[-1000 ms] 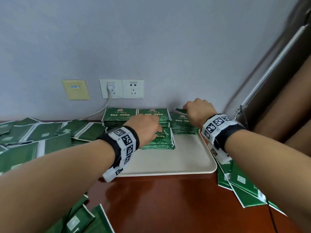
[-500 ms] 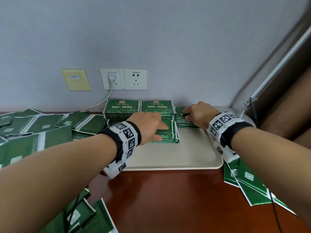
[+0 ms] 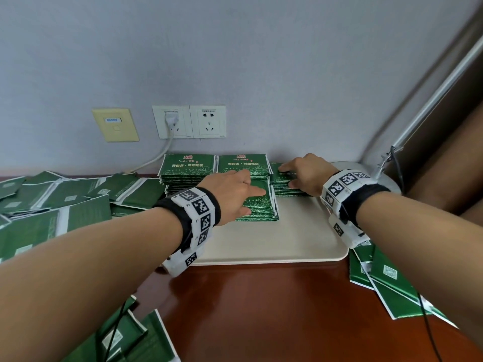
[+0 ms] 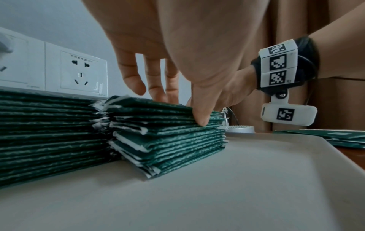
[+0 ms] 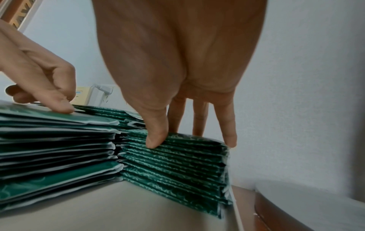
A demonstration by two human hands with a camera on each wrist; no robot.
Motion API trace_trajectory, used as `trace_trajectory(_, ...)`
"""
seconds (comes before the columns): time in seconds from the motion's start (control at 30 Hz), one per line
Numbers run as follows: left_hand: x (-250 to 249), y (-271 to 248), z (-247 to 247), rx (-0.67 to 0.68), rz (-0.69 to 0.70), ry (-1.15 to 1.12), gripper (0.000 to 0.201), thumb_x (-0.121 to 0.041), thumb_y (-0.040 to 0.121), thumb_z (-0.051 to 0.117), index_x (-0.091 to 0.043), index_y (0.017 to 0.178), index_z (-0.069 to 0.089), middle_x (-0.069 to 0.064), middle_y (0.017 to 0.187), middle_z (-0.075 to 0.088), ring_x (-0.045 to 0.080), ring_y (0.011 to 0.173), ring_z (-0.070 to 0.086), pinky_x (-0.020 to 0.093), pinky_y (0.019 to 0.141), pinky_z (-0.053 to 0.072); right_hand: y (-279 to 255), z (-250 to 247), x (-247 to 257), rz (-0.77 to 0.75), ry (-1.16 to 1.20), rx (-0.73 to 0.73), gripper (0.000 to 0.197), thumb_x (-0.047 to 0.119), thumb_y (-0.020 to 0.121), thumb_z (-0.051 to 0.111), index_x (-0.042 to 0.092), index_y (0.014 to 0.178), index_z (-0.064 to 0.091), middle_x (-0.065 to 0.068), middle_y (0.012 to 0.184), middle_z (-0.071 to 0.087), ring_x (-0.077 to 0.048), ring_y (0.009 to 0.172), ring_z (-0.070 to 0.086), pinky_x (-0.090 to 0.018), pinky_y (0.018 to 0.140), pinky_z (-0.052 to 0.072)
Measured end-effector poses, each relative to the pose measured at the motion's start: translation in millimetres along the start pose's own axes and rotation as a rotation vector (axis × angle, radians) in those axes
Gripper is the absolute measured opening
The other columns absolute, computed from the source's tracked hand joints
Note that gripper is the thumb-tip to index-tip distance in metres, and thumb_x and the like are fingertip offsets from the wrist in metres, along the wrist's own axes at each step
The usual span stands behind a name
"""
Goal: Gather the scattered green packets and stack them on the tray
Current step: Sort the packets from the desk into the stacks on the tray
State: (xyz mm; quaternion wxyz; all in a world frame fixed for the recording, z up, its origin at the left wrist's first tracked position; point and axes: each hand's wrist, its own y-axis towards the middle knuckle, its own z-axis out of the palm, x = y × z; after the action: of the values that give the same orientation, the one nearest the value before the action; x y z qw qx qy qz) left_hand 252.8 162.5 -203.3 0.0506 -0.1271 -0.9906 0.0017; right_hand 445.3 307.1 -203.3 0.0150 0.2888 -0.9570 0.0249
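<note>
A beige tray [image 3: 292, 244] holds several stacks of green packets. My left hand [image 3: 251, 189] rests on the front middle stack [image 3: 261, 207], fingers on top and thumb against its near edge [image 4: 201, 120]. My right hand [image 3: 290, 176] presses on the right stack [image 3: 285, 190]. Its thumb [image 5: 156, 140] lies against the front side and its straight fingers [image 5: 227, 132] reach over the top. Two taller stacks [image 3: 188, 168] stand at the back by the wall. Loose packets lie left [image 3: 65, 199], right [image 3: 386, 278] and near left [image 3: 136, 340] of the tray.
The tray sits on a brown wooden table [image 3: 261, 309] against a grey wall with sockets [image 3: 190, 121] and a plugged white cable [image 3: 156, 160]. A lamp base [image 3: 366, 176] with a slanted metal arm [image 3: 431, 100] stands right of the tray. A brown curtain [image 3: 457, 152] hangs far right.
My right hand lowered the packet it held above the right stack, laid it down and now presses on that stack. My left hand stayed on the front middle stack.
</note>
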Motion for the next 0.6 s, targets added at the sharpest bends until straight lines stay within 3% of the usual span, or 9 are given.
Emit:
trace_trajectory(0.3,-8,-4,-4,0.02,-0.016,0.053,0.065,-0.049,0.095,0.059,-0.038,0.152,0.029,-0.002,0.134,0.041,0.02,0.12,0.048,0.039,0.091,0.05,-14,-6,0,-0.001,0.028,-0.046,0.063,0.034,0.091,0.07,0.026,0.148,0.045,-0.015,0.131,0.059,-0.032,0.12,0.056,-0.035,0.097,0.045)
trace_trajectory(0.47,-24,-7,-7,0.004,-0.008,0.092,0.071,-0.047,0.091,0.065,-0.035,0.151,0.03,-0.001,0.132,0.042,0.021,0.118,0.05,0.037,0.087,0.05,-49,-22,-1,-0.004,0.01,-0.079,0.058,0.037,0.086,0.073,0.025,0.139,0.052,-0.011,0.115,0.066,-0.031,0.107,0.059,-0.034,0.084,0.047)
trace_trajectory(0.6,-52,-5,-14,-0.024,0.035,0.082,0.066,-0.05,0.092,0.063,-0.034,0.149,0.035,-0.003,0.135,0.042,0.021,0.122,0.049,0.034,0.087,0.046,-92,-31,-11,0.04,-0.073,-0.06,0.058,0.034,0.086,0.072,0.024,0.14,0.053,-0.007,0.124,0.065,-0.03,0.117,0.057,-0.032,0.087,0.045)
